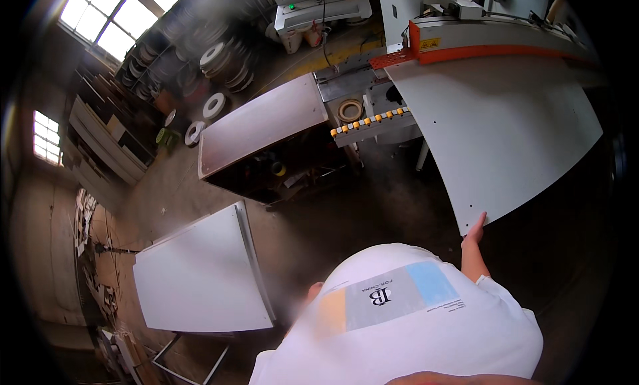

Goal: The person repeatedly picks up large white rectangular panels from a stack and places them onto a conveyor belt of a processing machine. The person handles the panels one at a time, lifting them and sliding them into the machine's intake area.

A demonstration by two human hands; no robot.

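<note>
A large white panel (506, 132) lies under the orange-edged machine on the right and reaches out toward me. My right hand (475, 230) grips its near corner, the thumb on top and the fingers hidden beneath. Small dark holes show along the panel's left edge. Only a patch of skin, perhaps my left hand (315, 291), shows at the left side of my white shirt; its fingers are hidden. The nearest thing to it is a stack of white panels (203, 275) on the left.
The machine (492, 52) fills the upper right. Yellow rollers (369, 122) line a grey support left of the panel. A brown-topped cabinet (263, 125) with an open, cluttered front stands mid-scene. Rolls of edging (214, 105) lie on the floor beyond; a metal frame (190, 365) is at lower left.
</note>
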